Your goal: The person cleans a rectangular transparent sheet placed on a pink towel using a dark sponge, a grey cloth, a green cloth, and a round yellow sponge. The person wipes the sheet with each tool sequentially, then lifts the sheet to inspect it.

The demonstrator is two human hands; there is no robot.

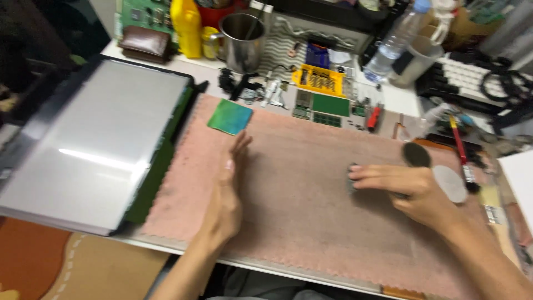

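Left hand is flat and open on the pink mat, fingers straight and pointing up toward the shiny green square at the mat's top edge; it holds nothing. The fingertips stop short of that square, near it but not touching.

Over on the other side, the right hand lies low on the mat with its fingers stretched left, and there's a small dark object right at the fingertips. Blur makes it hard to tell whether the fingers pinch it or only press on it, so I can't call that grip. Just beyond the knuckles sit a dark round disc and a pale grey disc, both close to the hand.

To the left, a big flat panel with a pale, glaring face rests half on the table, its near corner reaching the edge.

Risks, as I judge them: that small dark piece is tiny, and a slip of the fingertips could send it skidding across the mat into the clutter of boards and tools at the back. A sweep of the right wrist could knock the two discs. And the left forearm is close to the panel; a nudge there might shift it toward the table edge.
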